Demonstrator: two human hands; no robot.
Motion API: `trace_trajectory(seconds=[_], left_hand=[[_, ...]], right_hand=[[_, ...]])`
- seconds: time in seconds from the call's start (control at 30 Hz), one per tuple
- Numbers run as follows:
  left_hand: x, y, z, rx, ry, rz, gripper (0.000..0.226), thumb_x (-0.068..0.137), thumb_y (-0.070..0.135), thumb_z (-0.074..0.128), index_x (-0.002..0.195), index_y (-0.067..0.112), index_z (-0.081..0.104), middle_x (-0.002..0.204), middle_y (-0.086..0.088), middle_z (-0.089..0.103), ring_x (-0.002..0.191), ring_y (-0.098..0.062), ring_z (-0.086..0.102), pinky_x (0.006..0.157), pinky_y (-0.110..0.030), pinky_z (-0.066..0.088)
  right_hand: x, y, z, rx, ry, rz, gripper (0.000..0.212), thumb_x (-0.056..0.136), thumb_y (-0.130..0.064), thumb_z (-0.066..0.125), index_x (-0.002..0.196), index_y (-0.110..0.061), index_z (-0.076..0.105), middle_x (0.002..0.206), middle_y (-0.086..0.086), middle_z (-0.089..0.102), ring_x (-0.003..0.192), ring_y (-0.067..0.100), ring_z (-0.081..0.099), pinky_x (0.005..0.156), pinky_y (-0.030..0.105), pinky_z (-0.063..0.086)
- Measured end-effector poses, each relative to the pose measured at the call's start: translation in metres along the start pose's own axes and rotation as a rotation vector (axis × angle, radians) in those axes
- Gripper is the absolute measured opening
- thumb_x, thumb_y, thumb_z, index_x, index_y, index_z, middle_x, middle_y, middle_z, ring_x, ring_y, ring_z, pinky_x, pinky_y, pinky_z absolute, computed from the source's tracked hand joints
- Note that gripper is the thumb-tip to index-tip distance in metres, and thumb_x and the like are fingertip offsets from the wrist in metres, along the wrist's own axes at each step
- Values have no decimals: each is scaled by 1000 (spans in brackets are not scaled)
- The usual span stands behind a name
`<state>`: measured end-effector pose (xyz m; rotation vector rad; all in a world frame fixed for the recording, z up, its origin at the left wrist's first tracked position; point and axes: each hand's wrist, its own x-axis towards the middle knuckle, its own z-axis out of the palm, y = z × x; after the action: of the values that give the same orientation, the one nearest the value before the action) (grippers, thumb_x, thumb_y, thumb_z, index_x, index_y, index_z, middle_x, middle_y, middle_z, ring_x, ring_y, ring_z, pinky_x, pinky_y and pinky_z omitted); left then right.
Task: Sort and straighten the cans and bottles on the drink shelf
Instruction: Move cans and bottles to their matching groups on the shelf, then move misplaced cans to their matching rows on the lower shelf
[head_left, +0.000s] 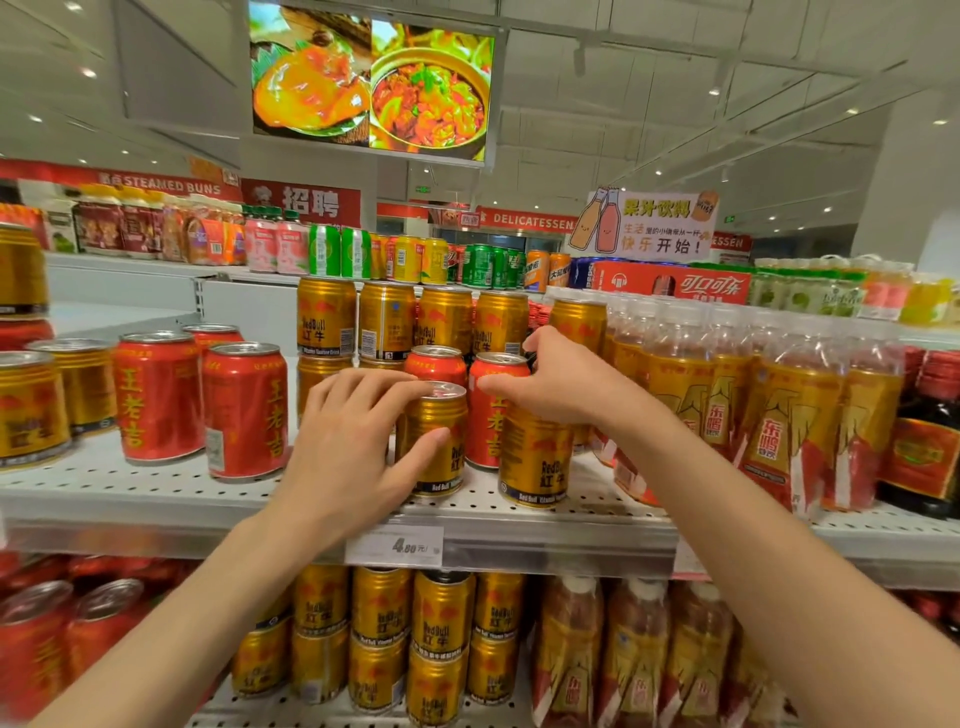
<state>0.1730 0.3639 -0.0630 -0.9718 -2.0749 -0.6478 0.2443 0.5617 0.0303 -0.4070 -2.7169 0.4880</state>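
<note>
The left hand is wrapping its fingers around an upright gold can at the shelf front, while the right hand is gripping the neighbouring gold can's top, just beside it.

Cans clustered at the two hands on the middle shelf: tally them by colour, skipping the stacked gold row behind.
Gold cylindrical metal cans: 2
Red cylindrical metal cans: 2
Total: 4
</note>
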Motion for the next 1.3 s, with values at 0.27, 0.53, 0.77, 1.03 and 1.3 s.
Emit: trace_trajectory(seconds=[0.27, 0.53, 0.77, 1.03, 1.3], left_hand=[[-2, -4, 3, -27, 15, 8, 51, 93, 62, 43, 130, 30, 60, 129, 9, 60, 124, -16, 45, 111, -40, 29], [-1, -7, 6, -15, 17, 15, 51, 93, 60, 44, 130, 28, 60, 128, 9, 60, 123, -16, 45, 109, -39, 29], [-1, -7, 7, -15, 24, 24, 50, 93, 59, 46, 129, 28, 60, 126, 7, 61, 121, -18, 47, 108, -37, 27], [-4, -6, 10, -37, 56, 14, 50, 93, 55, 50, 131, 24, 61, 127, 3, 61, 122, -21, 48, 109, -40, 28], [-18, 5, 5, -159, 24, -34, 59, 93, 45, 55, 146, 19, 49, 148, 0, 51, 141, -21, 38, 122, -46, 24]], right_hand=[[21, -11, 11, 26, -59, 95, 83, 74, -53, 83, 137, -11, 49, 119, 7, 63, 101, 24, 64, 70, 33, 56], [3, -8, -4, 319, 239, 9, 80, 74, -48, 84, 136, -22, 43, 128, -1, 58, 109, 19, 62, 91, 40, 57], [-20, -9, -27, 741, 465, -103, 67, 80, -45, 79, 136, -22, 49, 123, -6, 61, 106, 8, 63, 87, 31, 57], [-99, 8, 1, 874, 357, -163, 54, 78, -46, 75, 126, -26, 59, 113, -5, 71, 99, 4, 70, 79, 27, 61], [-157, 62, 70, 906, 229, -67, 61, 74, -52, 84, 127, -48, 55, 119, -18, 70, 108, -1, 67, 84, 24, 57]])
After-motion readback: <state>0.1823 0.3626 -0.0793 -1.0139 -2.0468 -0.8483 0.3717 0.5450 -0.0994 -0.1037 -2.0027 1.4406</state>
